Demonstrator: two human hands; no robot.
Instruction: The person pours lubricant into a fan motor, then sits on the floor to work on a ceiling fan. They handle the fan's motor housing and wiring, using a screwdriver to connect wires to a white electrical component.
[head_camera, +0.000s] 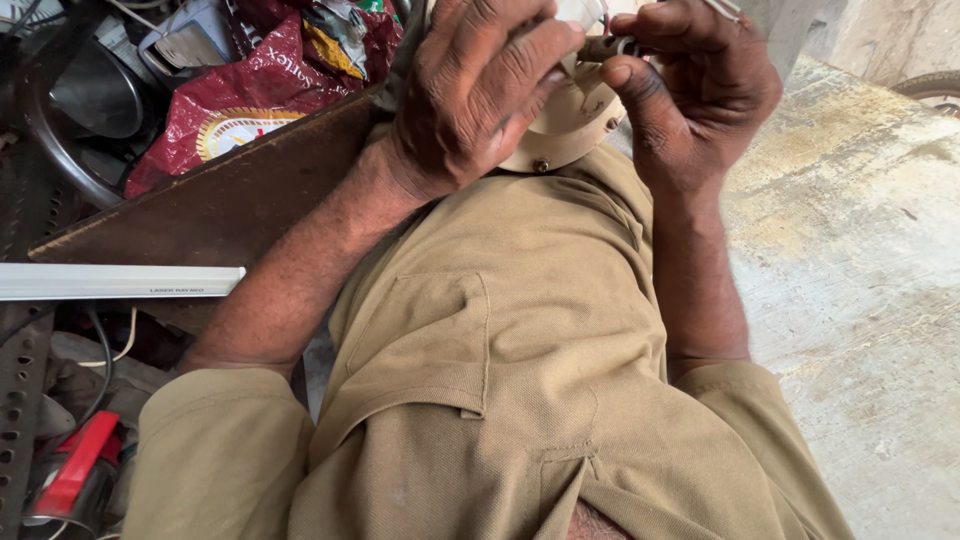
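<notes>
While both hands close round it, cream round housing (560, 125) sits between left hand (475, 95) and right hand (700, 85); right fingertips pinch small dark part (608, 46).

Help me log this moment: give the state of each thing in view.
Left hand: closed around the cream round part.
Right hand: pinching a small dark piece.
Cream round part: held up, mostly hidden.
Red bag: crumpled.
White strip: lying flat.
</notes>
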